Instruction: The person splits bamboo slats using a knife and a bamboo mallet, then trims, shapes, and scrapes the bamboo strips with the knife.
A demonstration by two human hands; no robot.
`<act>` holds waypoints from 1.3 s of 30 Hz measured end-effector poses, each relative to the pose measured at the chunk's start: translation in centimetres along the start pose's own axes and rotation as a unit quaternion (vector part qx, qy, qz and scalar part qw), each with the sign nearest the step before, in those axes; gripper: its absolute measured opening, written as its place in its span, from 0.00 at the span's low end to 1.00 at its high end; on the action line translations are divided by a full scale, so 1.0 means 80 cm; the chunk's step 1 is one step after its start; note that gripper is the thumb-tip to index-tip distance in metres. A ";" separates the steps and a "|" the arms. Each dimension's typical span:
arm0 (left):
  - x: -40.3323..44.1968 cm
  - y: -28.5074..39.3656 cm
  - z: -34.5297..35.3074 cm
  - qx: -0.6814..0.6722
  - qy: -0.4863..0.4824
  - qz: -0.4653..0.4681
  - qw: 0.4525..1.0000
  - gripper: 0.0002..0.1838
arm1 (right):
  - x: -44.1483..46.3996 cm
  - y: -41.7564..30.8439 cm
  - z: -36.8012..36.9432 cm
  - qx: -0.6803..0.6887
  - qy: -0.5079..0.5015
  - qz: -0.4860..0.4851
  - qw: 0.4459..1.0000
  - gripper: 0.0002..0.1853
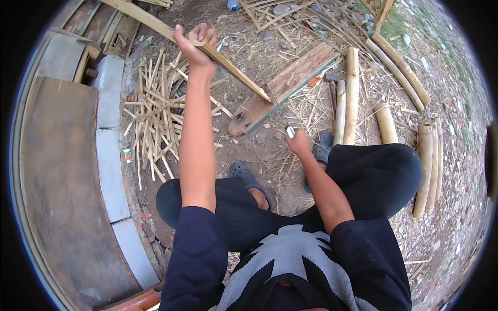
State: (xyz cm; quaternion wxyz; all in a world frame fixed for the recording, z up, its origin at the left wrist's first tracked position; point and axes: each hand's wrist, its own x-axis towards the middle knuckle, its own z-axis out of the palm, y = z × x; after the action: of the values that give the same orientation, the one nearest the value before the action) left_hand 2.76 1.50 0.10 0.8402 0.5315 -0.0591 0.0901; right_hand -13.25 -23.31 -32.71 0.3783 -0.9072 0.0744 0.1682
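My left hand [198,47] is closed around a long split bamboo strip [236,74], held at a slant. Its upper part runs out past the top left of the view, and its lower end touches a thick wooden plank [295,75] on the ground. Lower down, between my knees, my right hand [299,143] is wrapped round a small tool with a pale, metallic-looking end [290,131]. The tool's kind cannot be made out; most of it is hidden by the fingers. A gap separates it from the strip and the plank.
A heap of thin bamboo slivers [158,111] lies left of the plank. Cut bamboo poles [351,96] and a hammer-like tool [332,85] are at right. More bamboo pieces [280,18] lie at the back. A block edging [111,171] and a brown board [59,192] flank the left.
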 end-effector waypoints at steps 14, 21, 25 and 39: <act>0.000 -0.003 0.012 0.030 0.018 0.012 0.999 0.29 | -0.017 0.051 0.059 -0.007 -0.061 0.082 0.995 0.28; 0.001 -0.007 0.024 0.032 0.021 0.024 0.999 0.29 | -0.028 0.050 0.066 0.021 0.015 0.066 0.998 0.26; -0.001 -0.007 0.026 0.041 0.016 0.028 0.999 0.29 | -0.032 0.050 0.072 0.007 0.049 0.060 0.997 0.25; -0.003 -0.002 0.013 0.030 0.014 0.026 0.999 0.30 | -0.033 -0.024 0.022 -0.011 0.180 -0.013 0.983 0.26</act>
State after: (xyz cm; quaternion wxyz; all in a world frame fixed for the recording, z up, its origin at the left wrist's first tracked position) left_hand 2.57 0.48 0.34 0.8222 0.5531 -0.0581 0.1210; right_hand -15.62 -20.68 -31.62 0.3506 -0.9277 0.1280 -0.0022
